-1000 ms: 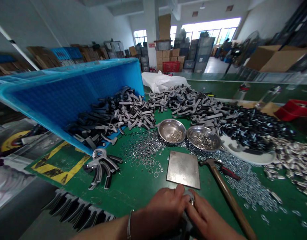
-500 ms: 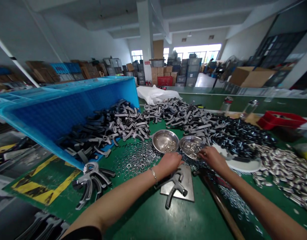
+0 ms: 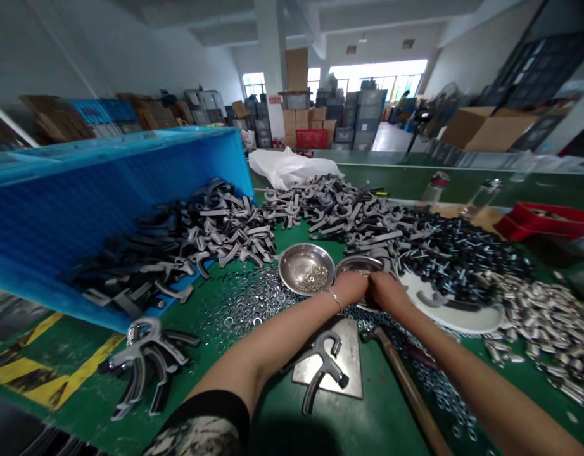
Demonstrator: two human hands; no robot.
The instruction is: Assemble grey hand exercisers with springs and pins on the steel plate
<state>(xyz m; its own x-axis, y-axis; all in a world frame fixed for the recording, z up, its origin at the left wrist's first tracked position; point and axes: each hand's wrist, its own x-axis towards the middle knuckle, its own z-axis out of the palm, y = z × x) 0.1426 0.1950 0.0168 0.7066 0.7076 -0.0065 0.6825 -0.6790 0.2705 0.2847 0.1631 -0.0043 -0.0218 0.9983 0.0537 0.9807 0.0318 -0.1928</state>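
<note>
My left hand (image 3: pixel 351 289) and my right hand (image 3: pixel 386 292) meet over the right metal bowl (image 3: pixel 351 263), which holds small metal pins. Both are closed, fingertips together; whatever they pinch is too small or hidden. Left of them, another metal bowl (image 3: pixel 299 250) contains tiny ring-like parts. Below my left forearm, a grey hand grip (image 3: pixel 326 364) with a spring and a dark knob lies on a square metal plate (image 3: pixel 351 380). Beside the plate rests a hammer (image 3: pixel 406 383) with a wooden handle.
A blue crate (image 3: pixel 178 158) on its side spills grey handles (image 3: pixel 235 228). Assembled grips (image 3: pixel 149 354) stand at the left. Loose washers (image 3: pixel 244 307) spread by the bowls. Black parts with screws (image 3: pixel 463 253), a white plate (image 3: pixel 472 320), metal sleeves (image 3: pixel 543 329) and a red bin (image 3: pixel 543 221) lie right.
My left hand has moved right from in front of the bowls to meet my right hand at the right bowl. The view has shifted slightly.
</note>
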